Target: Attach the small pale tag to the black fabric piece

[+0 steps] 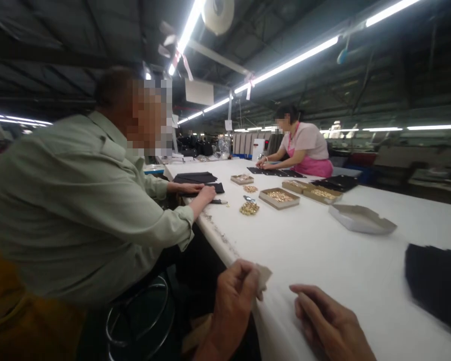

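My left hand (235, 298) is closed at the table's near edge. Between its thumb and fingers it pinches a small beige scrap of card or paper (263, 277) with an uneven edge. To its right, my right hand (328, 321) hovers over the white table (304, 255), fingers loosely bent and a little apart. Nothing shows in it. A stack of dark fabric (436, 286) lies farther right, out of reach of both hands. Ahead are a gold heap of small metal parts (249, 208) and a shallow cardboard box (279, 204) of similar pieces.
A person in a light green shirt (90, 200) sits at left, hands on dark fabric. Another person in a pink apron (308, 163) leans over dark pieces at the far side. An empty-looking white tray (363, 225) stands right of the boxes. A metal stool (137, 321) is below left.
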Demonstrator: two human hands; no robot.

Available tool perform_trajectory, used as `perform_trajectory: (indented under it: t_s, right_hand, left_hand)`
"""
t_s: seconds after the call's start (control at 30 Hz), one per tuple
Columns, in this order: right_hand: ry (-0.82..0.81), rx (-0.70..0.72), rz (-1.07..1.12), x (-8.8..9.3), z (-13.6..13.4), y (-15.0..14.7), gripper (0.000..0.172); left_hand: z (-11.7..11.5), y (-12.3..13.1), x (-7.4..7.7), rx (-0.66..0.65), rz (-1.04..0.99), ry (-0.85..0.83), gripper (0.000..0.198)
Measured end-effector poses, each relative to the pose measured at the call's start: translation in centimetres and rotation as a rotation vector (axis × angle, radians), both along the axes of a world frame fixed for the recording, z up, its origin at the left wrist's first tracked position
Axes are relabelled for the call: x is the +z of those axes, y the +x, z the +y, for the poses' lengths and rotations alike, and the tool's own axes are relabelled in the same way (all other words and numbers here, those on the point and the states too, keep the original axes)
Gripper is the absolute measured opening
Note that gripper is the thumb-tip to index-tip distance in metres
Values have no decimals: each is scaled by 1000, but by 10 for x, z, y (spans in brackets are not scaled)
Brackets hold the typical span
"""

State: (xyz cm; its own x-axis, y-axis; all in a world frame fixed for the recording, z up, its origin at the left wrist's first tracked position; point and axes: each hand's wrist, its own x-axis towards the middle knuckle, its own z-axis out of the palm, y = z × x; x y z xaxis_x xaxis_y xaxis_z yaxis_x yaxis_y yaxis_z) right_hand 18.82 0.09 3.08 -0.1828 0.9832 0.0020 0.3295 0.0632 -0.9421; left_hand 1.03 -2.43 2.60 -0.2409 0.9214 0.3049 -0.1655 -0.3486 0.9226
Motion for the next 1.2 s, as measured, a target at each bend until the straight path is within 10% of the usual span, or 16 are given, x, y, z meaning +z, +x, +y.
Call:
perform_trajectory:
  t_s: [0.27, 0.73, 1.2]
  right_hand:
    - [22, 33, 5, 12, -7, -6, 35]
    - [50, 50, 26, 12, -8, -6, 30]
    - [-12, -17, -65, 8, -1, 2, 51]
  left_hand:
    - [4, -19, 15, 85, -169, 56, 20]
    - [8, -13, -9, -165, 329, -163, 25]
    - [10, 0, -4, -21, 755, -190, 24]
